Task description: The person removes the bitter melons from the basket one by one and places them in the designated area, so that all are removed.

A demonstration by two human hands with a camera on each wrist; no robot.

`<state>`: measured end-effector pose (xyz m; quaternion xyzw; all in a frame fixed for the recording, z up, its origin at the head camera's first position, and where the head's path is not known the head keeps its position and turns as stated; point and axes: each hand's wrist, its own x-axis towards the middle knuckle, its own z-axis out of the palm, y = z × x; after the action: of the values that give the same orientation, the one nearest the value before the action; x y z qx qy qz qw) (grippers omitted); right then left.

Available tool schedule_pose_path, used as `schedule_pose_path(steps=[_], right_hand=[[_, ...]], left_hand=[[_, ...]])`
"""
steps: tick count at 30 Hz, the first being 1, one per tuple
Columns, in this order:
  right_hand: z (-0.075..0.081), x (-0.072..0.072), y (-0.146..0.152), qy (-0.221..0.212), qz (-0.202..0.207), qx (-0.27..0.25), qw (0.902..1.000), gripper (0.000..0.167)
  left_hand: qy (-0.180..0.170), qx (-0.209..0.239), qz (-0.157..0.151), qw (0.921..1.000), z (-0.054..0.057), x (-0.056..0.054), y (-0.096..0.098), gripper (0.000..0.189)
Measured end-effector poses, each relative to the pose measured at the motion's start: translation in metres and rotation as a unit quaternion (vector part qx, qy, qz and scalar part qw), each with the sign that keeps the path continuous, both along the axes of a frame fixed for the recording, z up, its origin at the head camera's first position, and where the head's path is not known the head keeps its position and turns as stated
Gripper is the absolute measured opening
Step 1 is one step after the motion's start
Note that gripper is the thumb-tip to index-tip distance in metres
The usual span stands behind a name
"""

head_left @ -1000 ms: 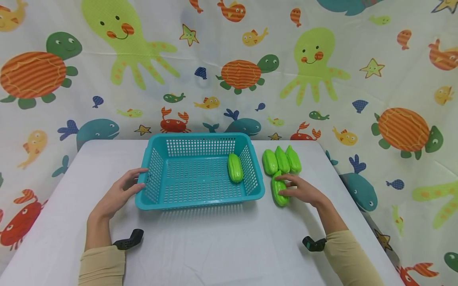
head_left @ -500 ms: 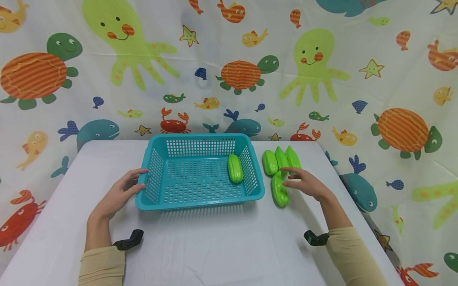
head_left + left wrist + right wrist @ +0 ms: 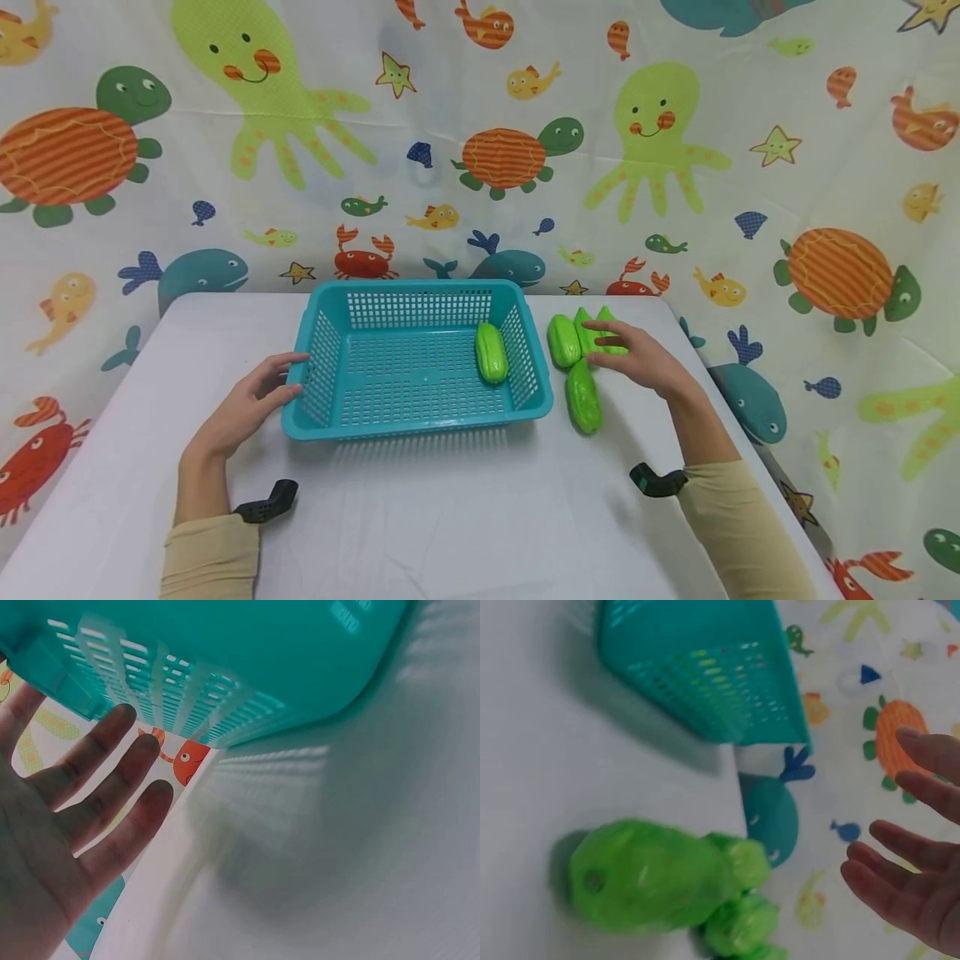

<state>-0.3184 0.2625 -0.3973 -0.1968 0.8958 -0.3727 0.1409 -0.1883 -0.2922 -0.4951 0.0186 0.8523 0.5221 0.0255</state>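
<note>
A teal plastic basket (image 3: 420, 428) stands on the table, with one green ridged gourd (image 3: 492, 354) inside at its right. My left hand (image 3: 243, 408) touches the basket's left rim with its fingertips; the left wrist view shows its fingers (image 3: 120, 840) extended beside the slotted wall. Right of the basket lie more green gourds: three side by side at the back, such as the leftmost gourd (image 3: 563, 342), and a front gourd (image 3: 584, 400) before them. My right hand (image 3: 641, 358) hovers over the back row, holding nothing, fingers spread, partly covering the rightmost gourds.
A white cloth covers the table (image 3: 420, 517). Behind it hangs a curtain (image 3: 442, 83) printed with sea animals, which also runs along the right side. Each wrist carries a black camera, such as the right camera (image 3: 657, 481).
My right hand has let go of the front gourd, lifted off it and moved back over the rear row. The left hand stays at the basket rim.
</note>
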Motion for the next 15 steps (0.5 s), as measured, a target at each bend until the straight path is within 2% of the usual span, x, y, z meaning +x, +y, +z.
schedule_pose_path(steps=[9, 15], right_hand=[[0.032, -0.009, -0.028, 0.045, 0.001, -0.052, 0.9976, 0.061], [0.052, -0.016, -0.057, 0.032, -0.005, -0.105, 0.9939, 0.059]], left_hand=[[0.0, 0.001, 0.003, 1.0, 0.0, 0.0, 0.0, 0.059], [-0.004, -0.003, 0.003, 1.0, 0.0, 0.001, 0.0, 0.06]])
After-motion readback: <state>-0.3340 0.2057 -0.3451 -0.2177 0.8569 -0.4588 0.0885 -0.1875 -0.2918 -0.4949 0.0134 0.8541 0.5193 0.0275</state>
